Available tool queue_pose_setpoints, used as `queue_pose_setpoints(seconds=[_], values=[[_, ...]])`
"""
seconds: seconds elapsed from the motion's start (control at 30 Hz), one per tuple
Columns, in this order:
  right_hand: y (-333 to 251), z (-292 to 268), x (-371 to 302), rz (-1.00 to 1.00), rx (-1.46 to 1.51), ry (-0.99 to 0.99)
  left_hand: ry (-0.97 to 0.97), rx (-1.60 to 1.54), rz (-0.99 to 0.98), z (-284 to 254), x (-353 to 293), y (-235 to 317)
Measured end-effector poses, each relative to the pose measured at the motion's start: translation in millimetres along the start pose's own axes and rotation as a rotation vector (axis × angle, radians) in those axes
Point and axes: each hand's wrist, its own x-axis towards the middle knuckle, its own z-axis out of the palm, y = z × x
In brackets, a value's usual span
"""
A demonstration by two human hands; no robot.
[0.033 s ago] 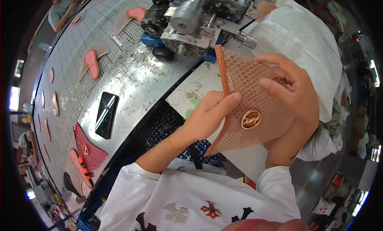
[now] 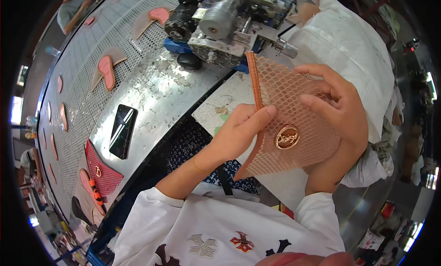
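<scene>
Mesh, tan, one piece: lifted clear of the table, before the person's chest; orange-brown band along its left edge, round gold badge low on its face.

Left hand: pinching the banded edge, thumb flat on the front, other fingers hidden from me behind.

Right hand: at the mesh's right side, fingers curled, thumb and forefinger apart; I cannot tell whether it grips.

Metal table, carrying:
- Phone, black, near the edge closest to the person.
- Red mesh piece, with gold badge, by the same edge, toward its left end.
- Orange-and-black tool, just beside the red piece.
- Machine, grey, toward the right end, a rounded black object next to it.
- Pink cut piece, farther in from the near edge.

Sack, white, bulky: beyond the right hand.
</scene>
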Motion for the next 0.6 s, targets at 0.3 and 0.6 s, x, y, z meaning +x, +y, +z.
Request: queue_pose_setpoints(seconds=[0.3, 0.6], values=[[-2.4, 18.0, -3.0, -0.064, 0.137, 0.036, 0.091, -0.285, -0.005, -18.4, -4.9, 19.4], [10.6, 42.0, 13.1, -0.155, 0.168, 0.055, 0.240, -0.361, 0.034, -39.8, -14.3, 25.9]])
